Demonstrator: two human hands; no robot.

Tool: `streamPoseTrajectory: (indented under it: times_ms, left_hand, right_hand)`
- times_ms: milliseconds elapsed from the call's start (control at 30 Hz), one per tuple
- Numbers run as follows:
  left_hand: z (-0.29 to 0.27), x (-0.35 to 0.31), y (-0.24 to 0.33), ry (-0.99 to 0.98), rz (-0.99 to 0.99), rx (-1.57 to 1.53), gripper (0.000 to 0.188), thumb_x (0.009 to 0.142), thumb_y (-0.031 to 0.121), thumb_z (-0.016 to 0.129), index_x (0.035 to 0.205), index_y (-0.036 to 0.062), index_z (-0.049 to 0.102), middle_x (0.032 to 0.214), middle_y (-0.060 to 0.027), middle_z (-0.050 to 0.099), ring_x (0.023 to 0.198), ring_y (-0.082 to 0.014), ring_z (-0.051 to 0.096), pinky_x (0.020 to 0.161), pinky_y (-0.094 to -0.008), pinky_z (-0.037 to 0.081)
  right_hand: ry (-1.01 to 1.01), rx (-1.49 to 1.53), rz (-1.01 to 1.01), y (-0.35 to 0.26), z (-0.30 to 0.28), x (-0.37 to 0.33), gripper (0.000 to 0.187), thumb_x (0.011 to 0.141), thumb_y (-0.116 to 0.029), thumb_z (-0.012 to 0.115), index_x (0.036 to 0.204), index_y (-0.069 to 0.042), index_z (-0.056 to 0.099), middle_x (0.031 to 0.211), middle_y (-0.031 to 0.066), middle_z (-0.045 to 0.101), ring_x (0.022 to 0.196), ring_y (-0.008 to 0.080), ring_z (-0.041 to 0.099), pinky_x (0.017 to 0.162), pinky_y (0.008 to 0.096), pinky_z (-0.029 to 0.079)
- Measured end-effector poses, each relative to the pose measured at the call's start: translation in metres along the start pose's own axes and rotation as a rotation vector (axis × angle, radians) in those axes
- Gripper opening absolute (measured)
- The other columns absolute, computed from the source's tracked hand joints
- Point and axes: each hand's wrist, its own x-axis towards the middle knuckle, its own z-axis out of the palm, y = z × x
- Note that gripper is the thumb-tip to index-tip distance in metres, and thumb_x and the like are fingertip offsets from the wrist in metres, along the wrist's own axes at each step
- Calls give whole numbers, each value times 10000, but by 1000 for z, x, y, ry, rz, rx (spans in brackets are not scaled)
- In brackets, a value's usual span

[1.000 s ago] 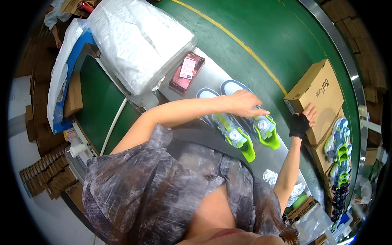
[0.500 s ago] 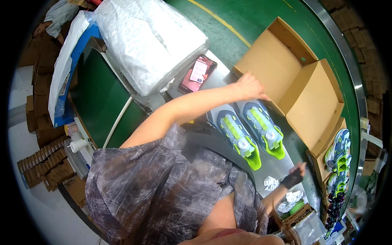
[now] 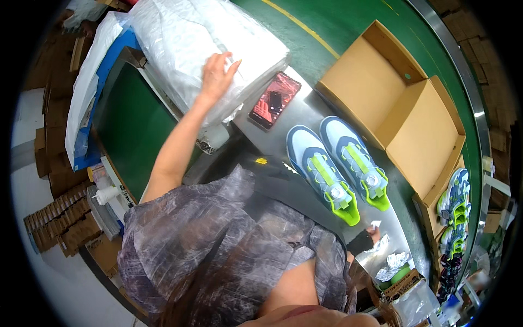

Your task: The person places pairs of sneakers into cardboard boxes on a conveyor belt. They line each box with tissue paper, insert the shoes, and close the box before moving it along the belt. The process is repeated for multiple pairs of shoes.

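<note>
My left hand [image 3: 218, 79] reaches over the white plastic-wrapped stack [image 3: 174, 49], fingers apart and holding nothing; I cannot tell whether it touches the wrapping. At the right, my right hand [image 3: 373, 234], with a black band round the wrist, pinches a small white slip [image 3: 376, 224]. A pair of light blue sneakers with lime green straps and dials stands side by side on the metal table: one shoe [image 3: 316, 163] nearer me, the other shoe [image 3: 351, 147] beside the box. The brown shoe box [image 3: 381, 92] lies with its lid up.
A phone [image 3: 276, 101] with a lit screen lies between the stack and the shoes. White slips [image 3: 393, 264] sit in piles near my right hand, by a green roll [image 3: 400, 274]. More sneakers [image 3: 456, 204] line the far right, along a green conveyor [image 3: 327, 22].
My left hand has left the box's edge and swung left over the wrapped stack. My right hand has drawn back toward the slips and now holds one. The phone's screen has changed.
</note>
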Motion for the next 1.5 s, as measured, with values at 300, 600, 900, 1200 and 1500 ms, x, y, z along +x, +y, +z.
streamPoseTrajectory:
  times_ms: [300,600,900,1200,1500]
  left_hand:
    - [-21,6,-74,-289,-337,-33,236,815,326,549,818,91,575,709,-78,586,684,-243,560,616,-339,422]
    - [-124,75,-31,59,-366,-214,230,904,249,434,888,45,540,661,-52,548,555,-111,526,482,-259,411]
    - [-59,125,187,-154,18,-913,200,897,164,404,930,28,546,747,10,510,622,-49,490,552,-201,439]
    - [33,122,279,-111,822,-425,440,821,428,522,1054,56,548,1109,-169,501,1084,-292,465,874,-451,358]
    - [106,130,159,-336,807,322,455,829,535,397,1045,194,609,1322,-80,363,1275,-258,241,927,-655,140]
  right_hand:
    - [-135,935,-126,-245,-23,95,258,836,-109,553,1049,21,489,949,124,569,840,177,564,749,280,471]
    - [-784,1167,-122,-345,94,149,488,771,-130,622,1199,-20,416,1092,157,503,762,153,554,653,225,450]
    - [-1049,1124,-521,-462,13,93,889,639,-177,763,1340,-95,223,1224,135,433,1044,220,488,855,360,412]
    - [44,1199,-116,-328,6,260,432,686,-84,527,1101,37,522,1063,141,561,905,272,574,765,343,494]
    - [659,277,211,-53,-60,310,217,759,-131,493,966,-95,550,953,79,579,846,244,569,716,426,419]
